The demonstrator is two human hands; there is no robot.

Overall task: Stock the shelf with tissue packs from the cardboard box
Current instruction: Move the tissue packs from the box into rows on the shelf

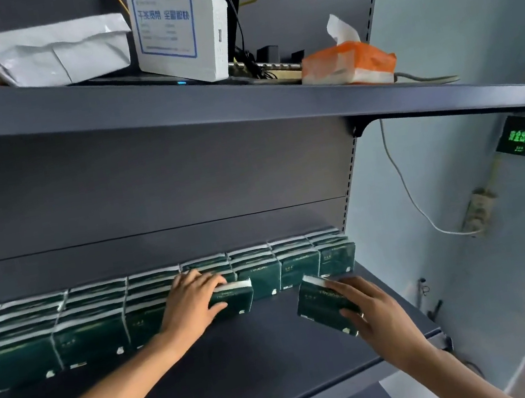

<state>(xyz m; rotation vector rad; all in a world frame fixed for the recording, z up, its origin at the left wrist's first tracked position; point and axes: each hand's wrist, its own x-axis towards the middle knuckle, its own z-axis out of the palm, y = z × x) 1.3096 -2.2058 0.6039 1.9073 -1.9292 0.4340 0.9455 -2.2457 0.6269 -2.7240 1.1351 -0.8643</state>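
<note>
Mid-stocking: my left hand (192, 300) grips a pack (235, 296) against the row (100, 316), centre frame. Right hand (372, 310) holds a tilted pack (319, 300), lower right; probably next: upright it beside the row on the shelf (263, 355).

1. Head view: the single camera is sitting at the person's head, facing forward and slightly down at the lower shelf (246, 358).
2. It is working at arm's reach; both forearms are entering from 6 o'clock.
3. The upper shelf (171, 117) is crossing toward 12 o'clock; a wall (468, 25) is filling 3 o'clock.
</note>
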